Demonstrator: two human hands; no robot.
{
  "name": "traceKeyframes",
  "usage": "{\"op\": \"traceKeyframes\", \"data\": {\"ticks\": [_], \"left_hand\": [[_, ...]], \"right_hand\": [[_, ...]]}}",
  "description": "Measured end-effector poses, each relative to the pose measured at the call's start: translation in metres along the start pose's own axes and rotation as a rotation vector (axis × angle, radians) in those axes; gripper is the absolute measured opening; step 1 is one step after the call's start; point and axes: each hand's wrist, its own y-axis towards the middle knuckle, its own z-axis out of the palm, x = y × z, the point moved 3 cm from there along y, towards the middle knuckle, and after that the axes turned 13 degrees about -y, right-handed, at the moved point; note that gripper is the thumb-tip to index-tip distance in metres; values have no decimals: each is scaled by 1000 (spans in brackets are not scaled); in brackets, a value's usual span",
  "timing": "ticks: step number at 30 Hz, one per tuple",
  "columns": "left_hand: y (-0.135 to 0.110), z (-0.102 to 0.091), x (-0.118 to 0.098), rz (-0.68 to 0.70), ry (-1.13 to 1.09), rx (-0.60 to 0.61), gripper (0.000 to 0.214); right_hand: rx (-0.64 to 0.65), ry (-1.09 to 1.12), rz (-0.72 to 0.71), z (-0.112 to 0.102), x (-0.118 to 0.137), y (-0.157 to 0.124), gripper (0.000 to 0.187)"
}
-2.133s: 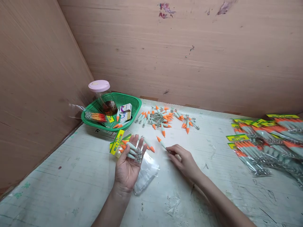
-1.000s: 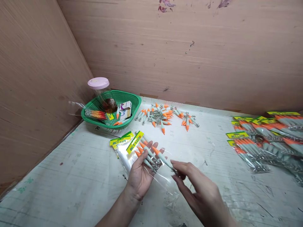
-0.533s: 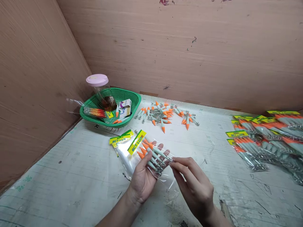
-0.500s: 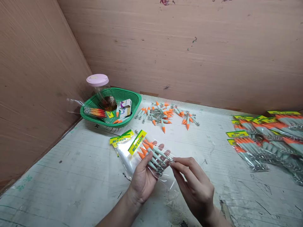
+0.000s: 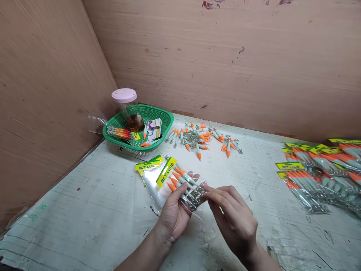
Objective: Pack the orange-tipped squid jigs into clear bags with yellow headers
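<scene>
My left hand point(image 5: 175, 214) is closed around a clear plastic bag of fishing lures point(image 5: 183, 184), its thumb pressed across the front. The lures inside have orange tips and pale bodies, and their metal hooks bunch at the lower right. A yellow label point(image 5: 166, 172) reading BCT LURE tops the bag. With fingertips pinched, my right hand point(image 5: 232, 218) grips the bag's hook end. Flat clear bags point(image 5: 153, 188) with the same yellow labels lie partly beneath the held one.
Loose lures point(image 5: 199, 150) lie in a pile toward the back wall. A green basket point(image 5: 167, 126) at back left holds a pink-lidded jar point(image 5: 124, 96), a bag of red-orange lures point(image 5: 120, 132) and a small box. Several filled lure bags point(image 5: 307, 188) are heaped at right.
The view has shifted, so the surroundings sit slightly farther right. My right fingers have moved in closer over the bag's hook end. The left hand keeps its hold.
</scene>
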Motion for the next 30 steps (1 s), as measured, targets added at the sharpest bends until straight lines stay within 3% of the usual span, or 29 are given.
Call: {"op": "traceKeyframes", "data": {"ticks": [6, 10, 18, 30], "left_hand": [[0, -2, 0, 16, 0, 41, 35], [1, -4, 0, 17, 7, -28, 37], [-1, -2, 1, 48, 42, -93, 40], [1, -4, 2, 74, 50, -32, 39]], "right_hand": [[-5, 16, 44, 2, -6, -1, 30], [46, 34, -29, 5, -4, -4, 27], [36, 63, -21, 6, -3, 1, 29], [5, 70, 45, 6, -7, -4, 31]]}}
